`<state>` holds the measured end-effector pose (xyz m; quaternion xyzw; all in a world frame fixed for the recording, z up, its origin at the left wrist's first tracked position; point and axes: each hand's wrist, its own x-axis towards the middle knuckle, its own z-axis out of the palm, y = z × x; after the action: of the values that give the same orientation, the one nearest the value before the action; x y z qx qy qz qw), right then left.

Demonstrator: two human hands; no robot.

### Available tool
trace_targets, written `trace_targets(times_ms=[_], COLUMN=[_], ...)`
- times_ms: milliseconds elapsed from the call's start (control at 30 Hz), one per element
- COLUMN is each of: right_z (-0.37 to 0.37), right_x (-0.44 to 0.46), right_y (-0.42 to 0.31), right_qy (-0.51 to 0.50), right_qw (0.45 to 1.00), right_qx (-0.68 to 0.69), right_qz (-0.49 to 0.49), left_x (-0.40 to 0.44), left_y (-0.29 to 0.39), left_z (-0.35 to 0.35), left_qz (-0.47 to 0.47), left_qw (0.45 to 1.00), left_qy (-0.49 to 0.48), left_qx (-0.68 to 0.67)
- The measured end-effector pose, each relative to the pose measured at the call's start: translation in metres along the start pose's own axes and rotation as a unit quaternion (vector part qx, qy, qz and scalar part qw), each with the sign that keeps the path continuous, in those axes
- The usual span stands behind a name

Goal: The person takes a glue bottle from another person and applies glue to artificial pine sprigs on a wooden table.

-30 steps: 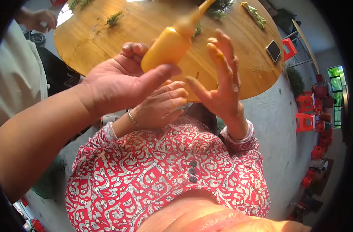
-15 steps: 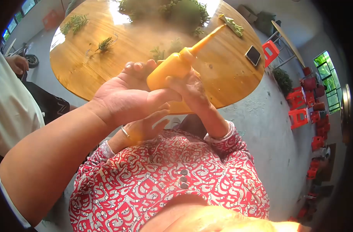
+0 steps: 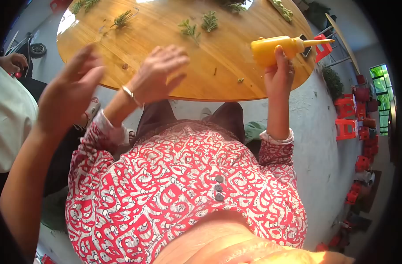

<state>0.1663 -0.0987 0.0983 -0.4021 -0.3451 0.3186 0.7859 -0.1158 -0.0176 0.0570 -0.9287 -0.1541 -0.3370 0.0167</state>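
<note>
My right hand [image 3: 279, 75] grips a yellow squeeze bottle [image 3: 275, 49] over the right side of the table. The bottle lies nearly level, its long thin nozzle pointing right. My left hand [image 3: 159, 72], with a silver bangle at the wrist, is raised over the table's near edge. Its fingers are stretched out and it holds nothing. Another person's hand [image 3: 71, 86], blurred, reaches in from the left, apart from mine and from the bottle. Small green sprigs [image 3: 190, 31] lie on the wood beyond my hands.
The round wooden table [image 3: 166, 42] spans the front. A dark phone [image 3: 305, 51] is partly hidden behind the bottle; a crumpled yellow-green item [image 3: 282, 10] lies farther back. Red stools [image 3: 345, 129] line the right side. A person in pale clothing [image 3: 9, 119] stands at the left.
The bottle has moved right in my right hand and its nozzle has swung from up-right to level. The other person's hand has drawn away left from it. My left hand has risen.
</note>
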Motion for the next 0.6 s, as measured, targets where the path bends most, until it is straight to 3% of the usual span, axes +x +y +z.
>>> trace_targets(times_ms=[67,167,267,367,400,500,600], right_z=[-0.024,-0.026,-0.035,-0.033,-0.031,-0.028,-0.028], right_x=[0.013,0.024,0.041,0.051,0.055,0.063,0.06], right_y=[0.011,0.021,0.038,0.046,0.05,0.066,0.064], right_qy=[0.017,0.015,-0.023,-0.039,-0.044,-0.086,-0.111], right_qw=[0.989,0.942,0.912,0.912,0.915,0.944,0.938], right_qx=[-0.137,-0.303,-0.372,-0.377,-0.371,-0.282,-0.31], right_qz=[-0.045,-0.144,-0.172,-0.156,-0.153,-0.15,-0.109], left_x=[0.018,0.04,0.066,0.092,0.097,0.12,0.116], left_y=[-0.014,-0.047,-0.071,-0.091,-0.092,-0.084,-0.098], left_z=[-0.013,-0.012,-0.006,0.0,-0.001,-0.005,0.02], left_qz=[-0.05,0.014,-0.021,-0.048,-0.015,-0.033,0.076], left_qw=[0.998,0.986,0.984,0.963,0.972,0.945,0.974], left_qy=[-0.025,0.013,-0.118,-0.246,-0.224,-0.32,-0.205], left_qx=[0.042,0.168,0.135,0.103,0.073,0.058,0.057])
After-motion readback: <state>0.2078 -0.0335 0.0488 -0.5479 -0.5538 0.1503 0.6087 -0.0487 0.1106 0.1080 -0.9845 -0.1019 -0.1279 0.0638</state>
